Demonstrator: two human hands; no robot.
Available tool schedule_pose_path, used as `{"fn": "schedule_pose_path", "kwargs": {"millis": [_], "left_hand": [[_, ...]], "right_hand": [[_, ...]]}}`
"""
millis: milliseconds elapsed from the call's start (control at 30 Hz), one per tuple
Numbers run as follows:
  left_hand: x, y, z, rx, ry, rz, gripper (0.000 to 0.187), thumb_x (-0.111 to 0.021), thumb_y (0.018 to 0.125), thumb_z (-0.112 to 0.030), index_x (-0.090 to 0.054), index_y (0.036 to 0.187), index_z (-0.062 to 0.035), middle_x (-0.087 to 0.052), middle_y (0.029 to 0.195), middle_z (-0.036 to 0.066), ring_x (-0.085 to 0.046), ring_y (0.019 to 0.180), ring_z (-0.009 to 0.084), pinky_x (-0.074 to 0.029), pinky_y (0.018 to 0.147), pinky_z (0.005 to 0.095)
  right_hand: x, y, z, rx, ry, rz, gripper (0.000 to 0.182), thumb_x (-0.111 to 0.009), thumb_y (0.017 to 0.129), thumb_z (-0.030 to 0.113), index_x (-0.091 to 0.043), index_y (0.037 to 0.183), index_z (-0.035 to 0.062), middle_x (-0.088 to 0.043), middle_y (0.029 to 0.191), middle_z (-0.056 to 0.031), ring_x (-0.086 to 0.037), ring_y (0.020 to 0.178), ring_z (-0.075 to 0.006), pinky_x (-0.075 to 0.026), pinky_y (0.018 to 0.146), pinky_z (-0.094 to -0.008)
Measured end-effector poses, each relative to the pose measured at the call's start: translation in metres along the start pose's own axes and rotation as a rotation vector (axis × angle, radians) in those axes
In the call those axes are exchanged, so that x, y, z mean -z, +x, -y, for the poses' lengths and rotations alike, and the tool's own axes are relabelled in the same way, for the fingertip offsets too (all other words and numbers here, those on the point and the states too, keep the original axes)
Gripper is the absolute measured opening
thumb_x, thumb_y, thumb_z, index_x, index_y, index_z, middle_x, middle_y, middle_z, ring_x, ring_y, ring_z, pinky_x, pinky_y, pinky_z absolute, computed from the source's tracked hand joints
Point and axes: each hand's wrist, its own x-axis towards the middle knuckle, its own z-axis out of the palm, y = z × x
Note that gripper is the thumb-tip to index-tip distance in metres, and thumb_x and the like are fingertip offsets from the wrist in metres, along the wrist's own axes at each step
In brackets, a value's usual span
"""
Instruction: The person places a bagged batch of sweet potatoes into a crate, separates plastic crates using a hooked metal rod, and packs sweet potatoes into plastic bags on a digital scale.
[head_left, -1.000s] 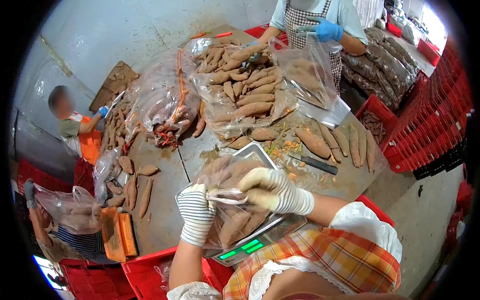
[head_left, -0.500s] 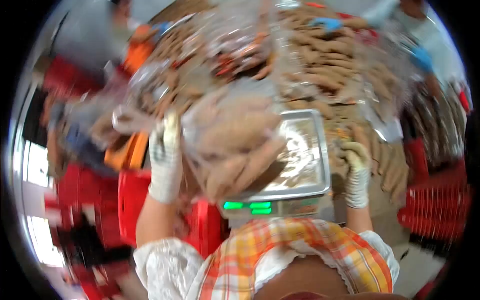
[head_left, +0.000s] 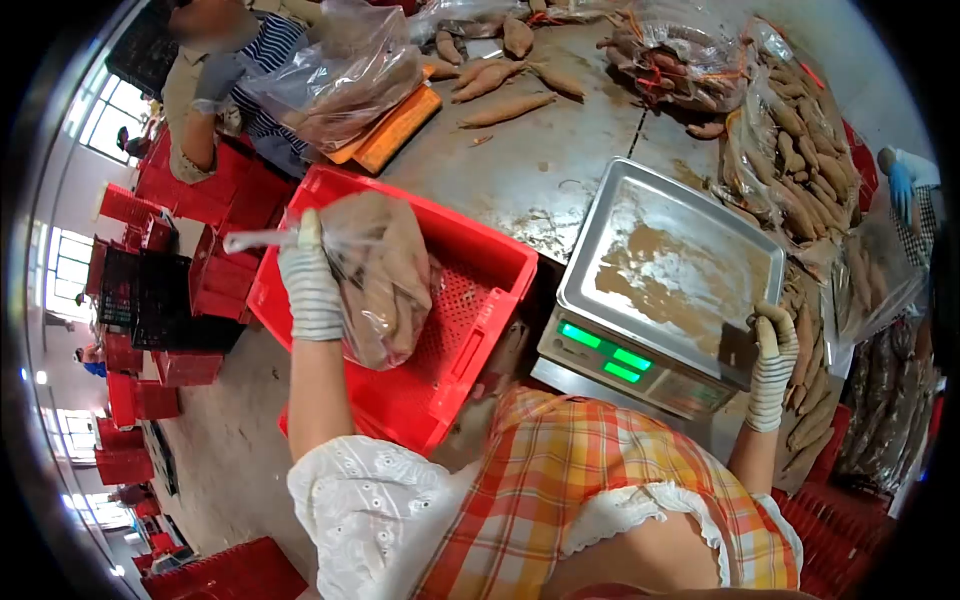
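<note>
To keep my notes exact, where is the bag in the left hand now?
In the head view, the bag is left of centre, gripped by its top in the left hand, over the red crate and left of the scale.

We list one grey metal worktable point(head_left: 580, 150), its top stained brown in patches and crossed by a narrow dark seam, with a pale wall point(head_left: 868, 110) beyond it at the upper right. Along the left side we record a whitish wall point(head_left: 80, 195) with a row of dark-barred windows point(head_left: 68, 272), bright with daylight, and near it red crates point(head_left: 155, 400) and black crates point(head_left: 118, 285), some stacked. We further enter a grey floor point(head_left: 225, 450) marked with dark specks, and stacked red baskets point(head_left: 835, 540) at the lower right.
</note>
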Motion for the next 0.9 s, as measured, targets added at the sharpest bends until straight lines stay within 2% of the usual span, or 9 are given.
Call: {"fn": "schedule_pose_path", "kwargs": {"millis": [200, 267, 400, 500, 633, 767, 800, 833, 900], "left_hand": [[-0.017, -0.001, 0.072, 0.135, 0.309, -0.184, 0.058, -0.047, 0.088, -0.046, -0.056, 0.102, 0.0098, -0.061, 0.091, 0.016, -0.055, 0.082, 0.0242, -0.042, 0.077, 0.0327], [-0.025, 0.010, 0.107, 0.145, 0.088, -0.198, 0.057, -0.047, 0.089, -0.043, -0.056, 0.100, 0.0117, -0.062, 0.089, 0.020, -0.056, 0.076, 0.0283, -0.044, 0.072, 0.0366], [-0.060, -0.008, 0.181, 0.404, 0.377, -0.328, 0.049, -0.051, 0.088, -0.035, -0.055, 0.096, 0.0126, -0.062, 0.089, 0.021, -0.055, 0.071, 0.0303, -0.045, 0.068, 0.0377], [-0.089, -0.024, 0.276, 0.229, 0.087, -0.410, 0.043, -0.052, 0.088, -0.030, -0.055, 0.096, 0.0126, -0.062, 0.089, 0.017, -0.055, 0.071, 0.0296, -0.045, 0.067, 0.0371], [-0.113, -0.050, 0.321, 0.690, -0.214, -0.066, 0.041, -0.058, 0.082, -0.027, -0.055, 0.107, 0.0050, -0.059, 0.101, 0.014, -0.053, 0.086, 0.0228, -0.044, 0.075, 0.0346], [-0.099, -0.062, 0.274, 0.666, -0.022, 0.067, 0.031, -0.055, 0.082, -0.028, -0.062, 0.092, 0.0002, -0.059, 0.085, 0.007, -0.053, 0.080, 0.0188, -0.043, 0.070, 0.0345], [-0.084, -0.049, 0.356, 0.751, -0.257, 0.150, 0.039, -0.059, 0.080, -0.015, -0.046, 0.114, -0.0012, -0.055, 0.080, 0.005, -0.053, 0.073, 0.0176, -0.046, 0.066, 0.0315], [-0.083, -0.057, 0.318, 0.658, -0.273, 0.184, 0.044, -0.059, 0.079, -0.013, -0.043, 0.118, 0.0005, -0.055, 0.084, 0.006, -0.053, 0.080, 0.0190, -0.047, 0.070, 0.0324], [-0.071, -0.048, 0.271, 0.693, 0.160, 0.510, 0.039, -0.056, 0.080, -0.024, -0.053, 0.111, 0.0009, -0.056, 0.091, 0.008, -0.052, 0.085, 0.0182, -0.044, 0.075, 0.0325]], "right_hand": [[-0.002, -0.009, -0.003, -0.062, -0.104, -0.034, 0.016, -0.054, 0.088, 0.010, -0.061, 0.101, 0.0031, -0.060, 0.082, -0.0009, -0.052, 0.072, -0.0071, -0.042, 0.065, -0.0215], [0.001, -0.009, -0.004, -0.090, -0.100, -0.047, 0.017, -0.052, 0.087, 0.007, -0.061, 0.101, 0.0009, -0.060, 0.085, -0.0019, -0.054, 0.079, -0.0091, -0.044, 0.074, -0.0233], [0.002, -0.022, -0.010, -0.033, -0.183, -0.083, 0.017, -0.053, 0.087, 0.007, -0.060, 0.101, 0.0006, -0.060, 0.085, -0.0025, -0.054, 0.078, -0.0089, -0.045, 0.072, -0.0232], [-0.002, -0.028, -0.009, -0.087, -0.162, -0.124, 0.016, -0.053, 0.087, 0.007, -0.060, 0.100, 0.0006, -0.060, 0.085, -0.0025, -0.053, 0.077, -0.0090, -0.044, 0.073, -0.0231], [-0.012, -0.030, -0.002, -0.080, -0.227, -0.160, 0.015, -0.054, 0.087, 0.008, -0.060, 0.098, 0.0003, -0.060, 0.083, -0.0024, -0.053, 0.074, -0.0079, -0.043, 0.069, -0.0211], [-0.022, -0.028, 0.006, -0.073, -0.235, -0.152, 0.016, -0.055, 0.086, 0.009, -0.060, 0.099, 0.0004, -0.059, 0.081, -0.0032, -0.053, 0.075, -0.0088, -0.043, 0.068, -0.0218], [-0.024, -0.027, 0.010, -0.130, -0.290, -0.159, 0.016, -0.055, 0.084, 0.008, -0.061, 0.096, 0.0003, -0.060, 0.083, -0.0034, -0.053, 0.078, -0.0113, -0.044, 0.074, -0.0247], [-0.029, -0.026, 0.016, -0.124, -0.348, -0.135, 0.016, -0.055, 0.083, 0.008, -0.061, 0.095, 0.0005, -0.059, 0.082, -0.0042, -0.054, 0.078, -0.0117, -0.044, 0.074, -0.0248], [-0.036, -0.023, 0.023, -0.112, -0.437, -0.118, 0.015, -0.056, 0.082, 0.009, -0.062, 0.093, 0.0011, -0.060, 0.080, -0.0056, -0.056, 0.077, -0.0123, -0.045, 0.072, -0.0253]]}}
